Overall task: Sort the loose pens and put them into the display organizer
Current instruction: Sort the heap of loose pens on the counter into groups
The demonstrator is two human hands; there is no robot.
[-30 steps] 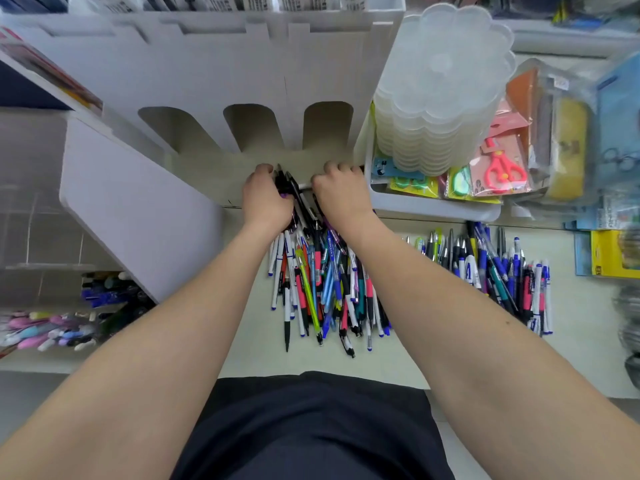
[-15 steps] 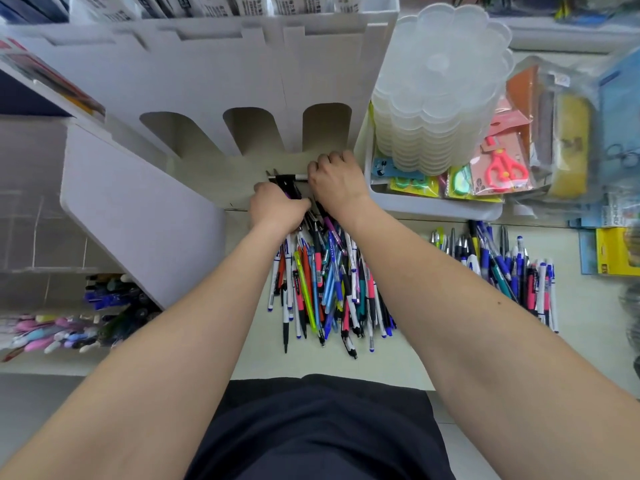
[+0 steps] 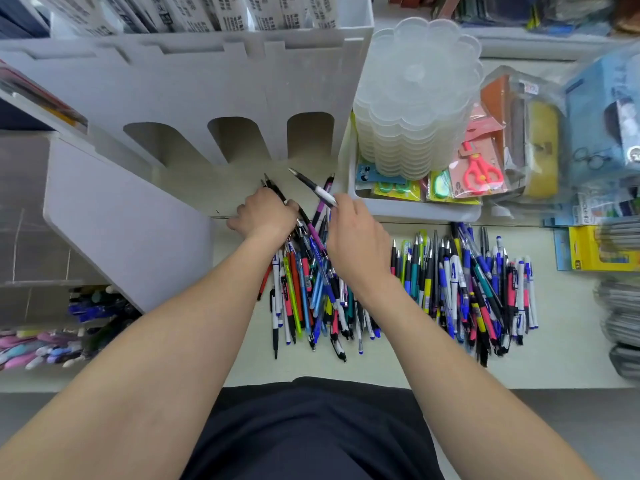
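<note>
Nearest to us a dark garment [image 3: 311,431] fills the bottom edge, and two bare forearms reach away from it over the pale desk [image 3: 221,372]. Between the forearms we see a pile of pens [image 3: 304,306] in many colours lying on the desk, their long axes running mostly near to far and fanned a little at the near end. To the right, parted from it by a strip of bare desk, lies a second pile [image 3: 481,289], also lengthways near to far, and the writing tips we can make out point away from us. At the far end of the first pile the left hand [image 3: 265,216] has its fingers curled round a small bunch of black pens [image 3: 272,187], whose ends stick out beyond the knuckles and point away toward the organizer. Just beside it, the right hand [image 3: 356,237] pinches a black-and-white pen [image 3: 317,188] at its near end. This pen slants away and to the left, its metal tip toward the organizer's arches. A purple pen [image 3: 320,206] slants between the two hands, and we cannot tell whether either hand holds it. Beyond the hands stands the white organizer [image 3: 207,88], with three arched openings low in its front. To its right a tray [image 3: 415,213] carries a stack of clear containers [image 3: 415,98] and packed scissors [image 3: 481,171].
</note>
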